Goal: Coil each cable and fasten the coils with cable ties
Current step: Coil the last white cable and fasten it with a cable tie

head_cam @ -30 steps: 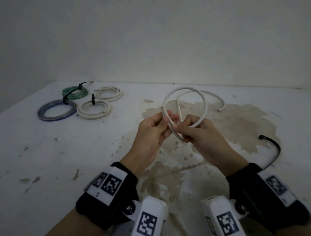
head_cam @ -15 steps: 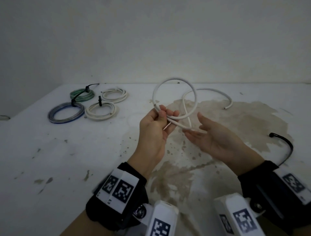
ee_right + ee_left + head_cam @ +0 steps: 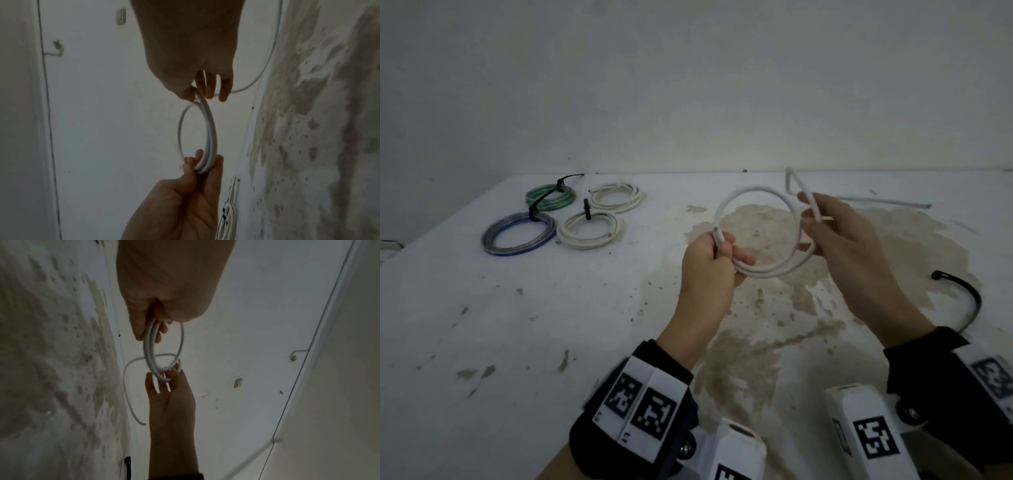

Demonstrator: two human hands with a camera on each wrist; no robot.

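A white cable is held above the table as a coil of about two turns. My left hand grips the coil's lower left, with one cable end sticking out above the thumb. My right hand pinches the coil's right side, and the free tail runs past it down onto the table. In the left wrist view the left hand grips the doubled strands. In the right wrist view thumb and fingers of the right hand close on the coil. A black cable tie lies at the right.
Several tied coils lie at the table's back left: a green one, a blue one and two white ones. The white table is stained brown in the middle. A wall stands right behind it.
My right hand, open under the loop half a second ago, has taken hold of the coil's right side. A second turn now lies on the first. The tail has swung to the right.
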